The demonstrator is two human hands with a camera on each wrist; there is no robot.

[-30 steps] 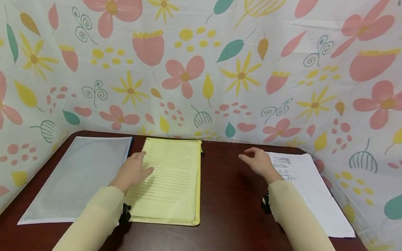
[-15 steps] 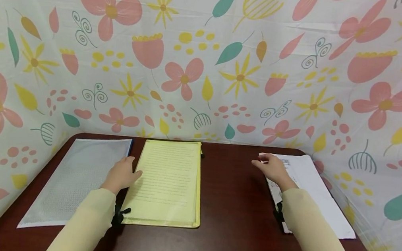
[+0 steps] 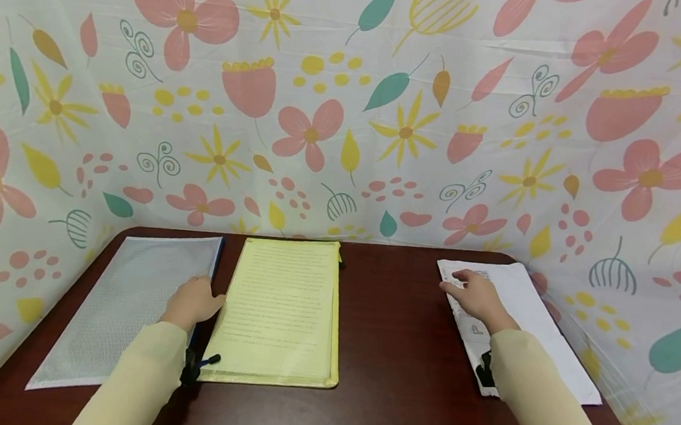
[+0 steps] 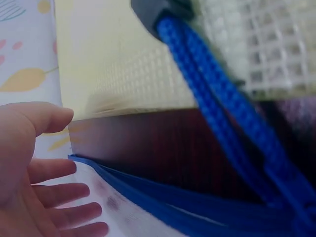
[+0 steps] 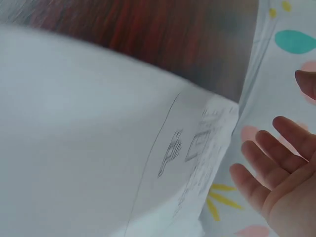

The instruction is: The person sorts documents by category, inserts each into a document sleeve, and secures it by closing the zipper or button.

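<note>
Blue-edged pouch (image 3: 119,308) lies left on the desk (image 3: 390,338), white papers (image 3: 544,318) right.
Left hand (image 3: 191,302), fingers wide, is over the pouch's right edge near the yellow folder (image 3: 283,309); right hand (image 3: 480,299), fingers loosely parted, is over the papers' left part.

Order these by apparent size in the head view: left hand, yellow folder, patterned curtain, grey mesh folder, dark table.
1. Patterned curtain
2. Dark table
3. Yellow folder and grey mesh folder: too alike to rank; a sleeve partly hides the latter
4. Left hand
</note>
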